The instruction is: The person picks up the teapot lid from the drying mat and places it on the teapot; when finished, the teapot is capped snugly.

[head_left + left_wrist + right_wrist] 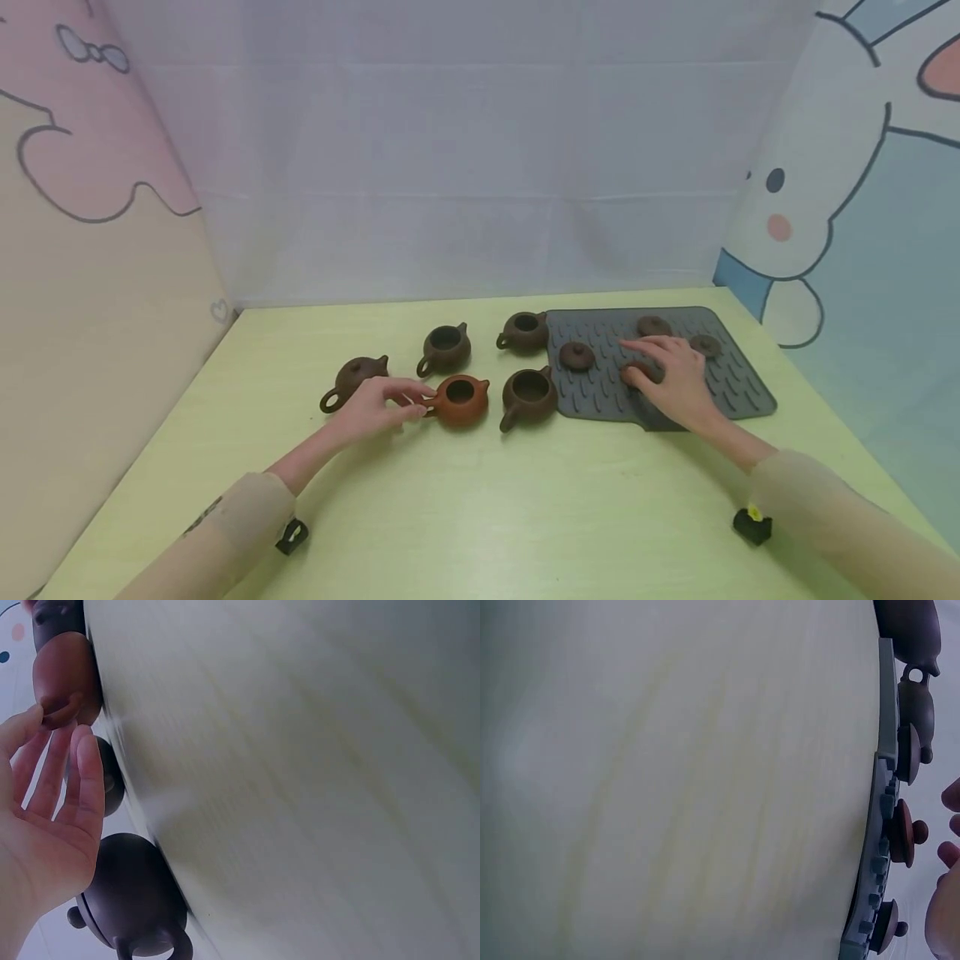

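Note:
In the head view my left hand (378, 408) is at the handle of a reddish-brown teapot (467, 415) with an uncovered top. The left wrist view shows the thumb and fingertips pinching that handle, the teapot upright on the table. My right hand (681, 383) hovers over a reddish teapot lid (636, 367) on a grey ridged mat (600, 402). In the right wrist view its fingers are spread and apart from the lid's knob (921, 832). Beside the left hand stands a dark brown teapot (358, 373) with its lid on.
Three dark teapots without lids stand mid-table: one teapot (447, 358) behind the reddish one, another teapot (525, 339) at the back, a third teapot (534, 407) near the mat. Dark lids lie on the mat: one lid (577, 357) left, a lid (654, 326) behind, a lid (705, 346) right.

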`<action>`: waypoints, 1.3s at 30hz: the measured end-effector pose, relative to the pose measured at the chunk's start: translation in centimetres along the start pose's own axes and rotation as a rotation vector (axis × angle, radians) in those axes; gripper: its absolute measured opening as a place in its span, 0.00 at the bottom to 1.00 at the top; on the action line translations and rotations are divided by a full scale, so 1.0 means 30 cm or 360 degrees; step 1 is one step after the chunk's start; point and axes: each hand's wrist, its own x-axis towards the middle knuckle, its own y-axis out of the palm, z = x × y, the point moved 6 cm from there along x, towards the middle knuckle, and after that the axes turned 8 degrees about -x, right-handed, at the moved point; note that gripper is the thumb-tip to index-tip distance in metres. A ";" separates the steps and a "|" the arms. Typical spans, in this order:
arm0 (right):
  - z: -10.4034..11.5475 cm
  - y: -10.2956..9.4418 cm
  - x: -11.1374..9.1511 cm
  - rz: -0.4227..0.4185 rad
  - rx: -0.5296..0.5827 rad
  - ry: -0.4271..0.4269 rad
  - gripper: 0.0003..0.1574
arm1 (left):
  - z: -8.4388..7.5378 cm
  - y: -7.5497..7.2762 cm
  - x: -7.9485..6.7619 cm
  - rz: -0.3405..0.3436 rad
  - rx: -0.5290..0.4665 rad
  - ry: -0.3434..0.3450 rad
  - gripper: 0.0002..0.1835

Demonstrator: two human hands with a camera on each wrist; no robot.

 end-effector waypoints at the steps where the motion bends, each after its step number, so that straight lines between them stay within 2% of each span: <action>1: -0.004 0.000 -0.002 0.0003 -0.0010 0.0008 0.24 | -0.001 0.001 0.000 0.0001 -0.0001 0.0005 0.14; 6: -0.023 0.001 -0.012 0.0046 -0.0063 0.0054 0.22 | -0.002 0.002 0.001 0.0007 -0.0014 0.0024 0.13; 21: -0.069 0.002 -0.026 0.0170 -0.0112 0.0113 0.15 | -0.008 0.003 -0.002 0.0018 -0.0044 -0.0022 0.13; 27: -0.065 0.006 -0.024 0.0161 -0.0124 0.0085 0.13 | -0.007 0.002 -0.004 0.0016 -0.0053 -0.0037 0.14; 39: -0.060 0.011 -0.009 0.0144 -0.0129 0.0112 0.11 | -0.014 0.000 -0.003 0.0021 -0.0066 -0.0040 0.14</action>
